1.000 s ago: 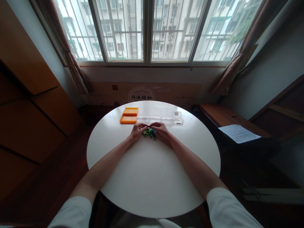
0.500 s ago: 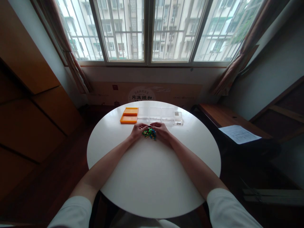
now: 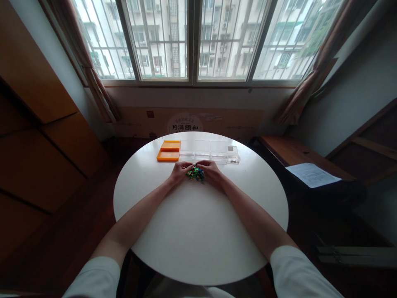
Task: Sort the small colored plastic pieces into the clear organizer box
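A small heap of tiny green, blue and yellow pieces (image 3: pixel 195 175) lies on the white round table (image 3: pixel 201 231). Around its far side my left hand (image 3: pixel 180 170) and my right hand (image 3: pixel 211 169) come close together, fingers bent inward and fingertips nearly meeting. Between the fingertips shows a small, light-and-dark speckled thing (image 3: pixel 194 164), too small to name. Both hands seem closed on it, though my fingers partly hide it.
Beyond my hands stands an open orange box (image 3: pixel 168 155), with a row of clear plastic boxes (image 3: pixel 203 150) to its right. At the row's end, a smaller clear case (image 3: pixel 233 155) holds small items. A sheet of paper (image 3: pixel 312 174) lies on a wooden bench (image 3: pixel 288 149) at right.
My fingers have shifted slightly at the fingertips, and the small thing between them now shows lighter specks. The heap and boxes stay where they were.
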